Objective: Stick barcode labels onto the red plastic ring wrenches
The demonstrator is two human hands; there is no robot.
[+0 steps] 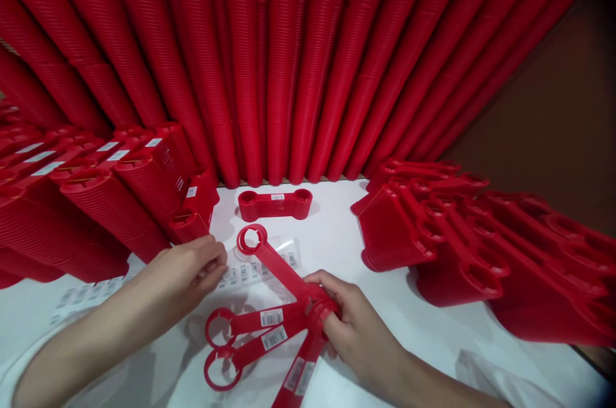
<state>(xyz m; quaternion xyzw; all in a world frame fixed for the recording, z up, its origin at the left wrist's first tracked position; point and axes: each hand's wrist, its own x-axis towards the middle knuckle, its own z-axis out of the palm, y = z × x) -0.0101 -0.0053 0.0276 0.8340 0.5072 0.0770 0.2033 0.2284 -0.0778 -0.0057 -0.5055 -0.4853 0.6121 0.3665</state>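
Observation:
My right hand [359, 331] grips several red plastic pieces [283, 273] by one ringed end, and they fan out to the left and down. White barcode labels [274, 336] sit on the lower pieces; the uppermost piece shows no label. My left hand [205, 263] is left of the fan with its fingers curled together; what they hold, if anything, is too small to tell. Beneath and beside it lies a clear sheet of barcode labels [248, 273]. A short labelled stack of red pieces [275, 204] rests beyond the fan.
Tall columns of nested red pieces [289, 74] line the back of the white table [332, 203]. Labelled stacks [144, 183] crowd the left side. More stacks [394, 228] stand on the right. Another label sheet [81, 296] lies under my left forearm.

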